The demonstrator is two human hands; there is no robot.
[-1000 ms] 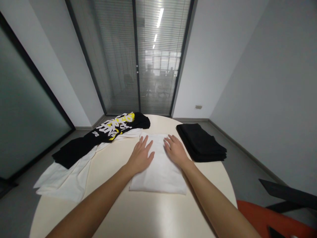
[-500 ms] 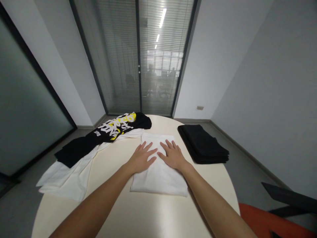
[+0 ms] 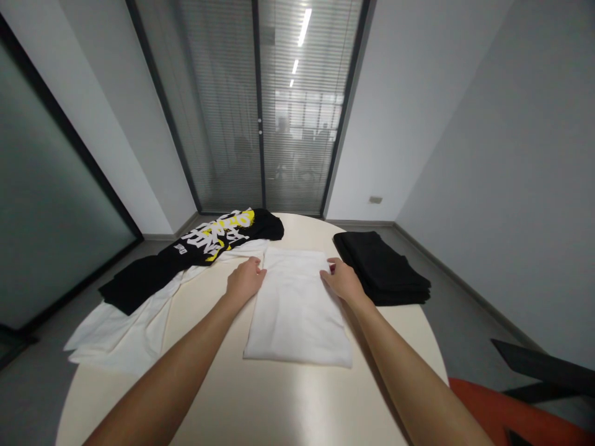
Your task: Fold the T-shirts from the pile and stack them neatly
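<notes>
A white garment (image 3: 297, 316), folded into a neat rectangle, lies flat in front of me; its kind does not show. At its upper left edge is my left hand (image 3: 245, 280), fingers curved and the thumb apart from them, the thumb touching the cloth's border. On the opposite edge my right hand (image 3: 346, 282) has a similar curved shape, with a gap between thumb and fingers and the thumb tip over the cloth. Neither hand lifts the fabric.
A stack of folded black cloth (image 3: 383, 266) sits at the right of the round table (image 3: 223, 384). Along the left lie a black printed T-shirt (image 3: 209, 241) and loose white clothing (image 3: 121, 341), partly over the edge. A red chair (image 3: 502, 409) stands at lower right.
Both hands have left the top of the white garment, where they lay flat and spread, and moved outward to its side edges with fingers now curved. The garment stays in place.
</notes>
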